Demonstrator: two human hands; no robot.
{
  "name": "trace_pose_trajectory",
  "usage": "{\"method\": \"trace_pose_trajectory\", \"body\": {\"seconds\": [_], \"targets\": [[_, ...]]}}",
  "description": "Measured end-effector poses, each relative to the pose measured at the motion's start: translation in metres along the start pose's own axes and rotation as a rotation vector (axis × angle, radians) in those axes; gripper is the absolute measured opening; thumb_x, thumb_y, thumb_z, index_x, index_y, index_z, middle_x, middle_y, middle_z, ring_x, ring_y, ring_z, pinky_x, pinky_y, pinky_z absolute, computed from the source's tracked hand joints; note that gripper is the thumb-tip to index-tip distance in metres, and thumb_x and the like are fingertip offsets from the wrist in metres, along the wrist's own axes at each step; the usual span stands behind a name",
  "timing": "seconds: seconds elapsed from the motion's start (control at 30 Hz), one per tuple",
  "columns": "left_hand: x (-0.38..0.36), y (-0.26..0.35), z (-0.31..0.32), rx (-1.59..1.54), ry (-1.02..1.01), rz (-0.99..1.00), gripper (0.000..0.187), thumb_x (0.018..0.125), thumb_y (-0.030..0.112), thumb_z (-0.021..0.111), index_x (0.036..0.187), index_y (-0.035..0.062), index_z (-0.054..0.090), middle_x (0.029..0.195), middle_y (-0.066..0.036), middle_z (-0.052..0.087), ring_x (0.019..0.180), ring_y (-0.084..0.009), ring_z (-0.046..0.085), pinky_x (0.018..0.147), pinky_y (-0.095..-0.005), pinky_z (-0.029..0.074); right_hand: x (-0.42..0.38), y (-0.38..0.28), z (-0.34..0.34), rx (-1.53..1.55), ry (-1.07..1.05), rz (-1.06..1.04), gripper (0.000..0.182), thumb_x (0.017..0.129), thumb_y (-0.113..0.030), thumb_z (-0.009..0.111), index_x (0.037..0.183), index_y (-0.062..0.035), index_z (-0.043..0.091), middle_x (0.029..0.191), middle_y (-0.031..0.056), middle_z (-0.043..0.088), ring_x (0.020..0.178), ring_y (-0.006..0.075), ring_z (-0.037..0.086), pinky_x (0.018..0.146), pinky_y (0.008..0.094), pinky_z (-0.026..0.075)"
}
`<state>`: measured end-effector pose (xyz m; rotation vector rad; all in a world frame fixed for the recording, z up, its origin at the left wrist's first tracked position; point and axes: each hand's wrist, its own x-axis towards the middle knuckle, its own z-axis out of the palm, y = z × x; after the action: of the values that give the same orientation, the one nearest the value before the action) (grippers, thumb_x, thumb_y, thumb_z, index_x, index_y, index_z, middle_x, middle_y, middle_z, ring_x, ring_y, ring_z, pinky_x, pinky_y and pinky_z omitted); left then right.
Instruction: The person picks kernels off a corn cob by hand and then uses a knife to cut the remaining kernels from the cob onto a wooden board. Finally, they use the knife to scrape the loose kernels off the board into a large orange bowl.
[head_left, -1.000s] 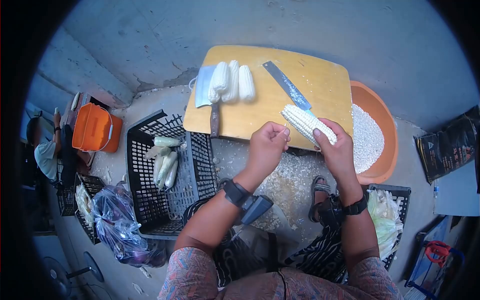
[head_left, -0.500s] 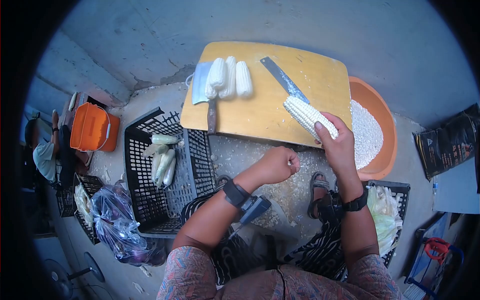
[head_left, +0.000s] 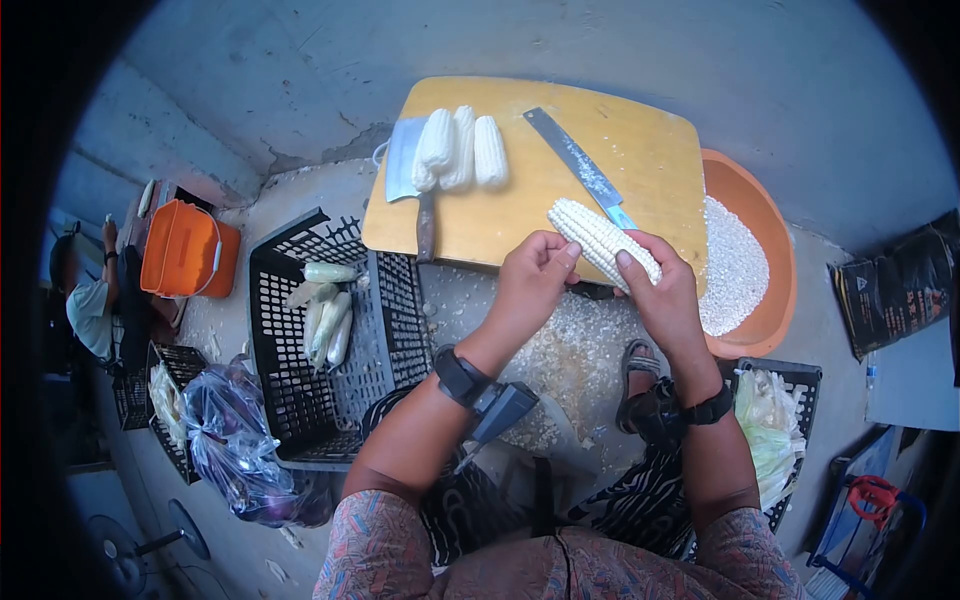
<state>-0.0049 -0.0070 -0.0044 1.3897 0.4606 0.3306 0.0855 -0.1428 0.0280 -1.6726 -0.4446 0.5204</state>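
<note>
An ear of white corn [head_left: 600,238], husked, is held at a slant over the front edge of the yellow wooden table [head_left: 500,232]. My right hand [head_left: 668,295] grips its lower end, thumb on top. My left hand [head_left: 538,275] closes on its near side, the thumb pressed against the kernels. Just behind the ear lies a long knife [head_left: 575,157], its blade flecked with corn bits and its handle partly hidden. Several husked ears [head_left: 462,150] lie at the table's left, partly over a cleaver [head_left: 404,160] with a wooden handle.
An orange basin [head_left: 775,300] of loose kernels stands right of the table. To the left are a black crate [head_left: 285,400] with husk-covered ears, an orange bucket [head_left: 185,250] and a plastic bag [head_left: 235,440]. A person [head_left: 95,290] sits far left. Husks fill a crate [head_left: 800,375] at right.
My left hand has risen from below the table edge and taken hold of the ear. The ear has shifted slightly left and down in my right hand.
</note>
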Motion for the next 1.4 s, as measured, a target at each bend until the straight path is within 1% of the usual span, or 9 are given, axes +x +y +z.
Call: {"method": "trace_pose_trajectory", "body": {"seconds": [0.07, 0.17, 0.57, 0.9, 1.0, 1.07, 1.2, 1.27, 1.4], "targets": [[0.001, 0.0, -0.002, -0.104, 0.026, -0.021, 0.023, 0.09, 0.025, 0.055, 0.096, 0.0023, 0.056, 0.079, -0.001, 0.058, 0.068, -0.0076, 0.055, 0.061, -0.0212, 0.043, 0.002, 0.006, -0.001, -0.15, 0.0, -0.155, 0.041, 0.079, -0.019, 0.068, 0.112, 0.0025, 0.054, 0.087, 0.0099, 0.064, 0.078, 0.0108, 0.059, 0.069, 0.0246, 0.047], [0.0, 0.003, -0.003, -0.132, 0.03, -0.04, 0.021, 0.089, 0.022, 0.057, 0.094, 0.0021, 0.057, 0.075, 0.001, 0.057, 0.064, -0.0069, 0.054, 0.06, -0.02, 0.043, -0.002, 0.0, 0.001, -0.115, -0.069, -0.065, 0.044, 0.078, -0.02, 0.068, 0.112, 0.0029, 0.052, 0.088, 0.0116, 0.064, 0.079, 0.0111, 0.059, 0.069, 0.0248, 0.046], [0.003, 0.005, -0.006, -0.088, -0.034, -0.028, 0.018, 0.09, 0.021, 0.055, 0.081, 0.0052, 0.054, 0.062, 0.0, 0.053, 0.055, -0.0061, 0.048, 0.053, -0.0189, 0.038, -0.001, 0.004, -0.001, -0.082, -0.064, -0.069, 0.04, 0.082, -0.023, 0.064, 0.109, 0.0046, 0.053, 0.095, 0.0128, 0.063, 0.088, 0.014, 0.058, 0.077, 0.0262, 0.045], [-0.002, 0.006, -0.004, -0.07, -0.141, 0.027, 0.015, 0.09, 0.016, 0.052, 0.078, 0.0067, 0.052, 0.063, 0.002, 0.05, 0.055, -0.0053, 0.046, 0.054, -0.019, 0.037, 0.004, 0.01, -0.003, 0.008, -0.031, -0.025, 0.035, 0.085, -0.024, 0.06, 0.107, 0.0038, 0.055, 0.096, 0.0106, 0.062, 0.09, 0.0127, 0.056, 0.08, 0.0254, 0.043], [-0.005, 0.007, -0.002, 0.044, -0.197, -0.017, 0.016, 0.089, 0.016, 0.052, 0.076, 0.0065, 0.051, 0.063, 0.002, 0.049, 0.056, -0.0052, 0.045, 0.053, -0.0194, 0.038, 0.004, 0.008, -0.002, 0.092, -0.044, 0.0, 0.036, 0.087, -0.025, 0.058, 0.108, 0.0033, 0.054, 0.094, 0.0087, 0.062, 0.085, 0.0105, 0.056, 0.074, 0.0242, 0.045], [-0.005, 0.005, -0.002, 0.175, -0.244, -0.06, 0.017, 0.088, 0.016, 0.054, 0.076, 0.0049, 0.052, 0.061, 0.003, 0.048, 0.055, -0.0065, 0.046, 0.053, -0.0209, 0.039, 0.003, 0.0, 0.0, 0.133, -0.065, 0.047, 0.036, 0.092, -0.025, 0.049, 0.114, 0.0039, 0.049, 0.092, 0.0087, 0.061, 0.069, 0.0109, 0.058, 0.063, 0.0233, 0.048], [-0.001, -0.002, -0.007, 0.267, -0.373, -0.183, 0.022, 0.086, 0.02, 0.059, 0.072, 0.0026, 0.054, 0.066, -0.004, 0.054, 0.057, -0.0096, 0.052, 0.052, -0.0261, 0.042, 0.004, 0.0, -0.002, 0.186, -0.081, 0.056, 0.035, 0.093, -0.025, 0.046, 0.114, 0.0037, 0.049, 0.091, 0.009, 0.061, 0.069, 0.0112, 0.058, 0.063, 0.0236, 0.048], [0.001, -0.016, -0.011, 0.613, -0.176, 0.283, 0.022, 0.085, 0.022, 0.059, 0.092, 0.0003, 0.057, 0.083, -0.01, 0.059, 0.072, -0.0121, 0.057, 0.059, -0.0257, 0.045, 0.004, 0.0, -0.002, 0.219, -0.101, 0.055, 0.037, 0.095, -0.027, 0.042, 0.114, 0.0038, 0.049, 0.089, 0.0103, 0.062, 0.069, 0.0122, 0.059, 0.064, 0.024, 0.048], [0.002, -0.005, -0.008, 0.382, 0.075, 0.179, 0.036, 0.086, 0.023, 0.06, 0.11, -0.0009, 0.05, 0.097, -0.011, 0.059, 0.084, -0.013, 0.058, 0.066, -0.0247, 0.046, 0.003, -0.002, -0.003, 0.313, -0.169, 0.104, 0.039, 0.095, -0.029, 0.041, 0.113, 0.004, 0.05, 0.087, 0.0114, 0.062, 0.07, 0.0133, 0.06, 0.064, 0.0247, 0.048]]}}
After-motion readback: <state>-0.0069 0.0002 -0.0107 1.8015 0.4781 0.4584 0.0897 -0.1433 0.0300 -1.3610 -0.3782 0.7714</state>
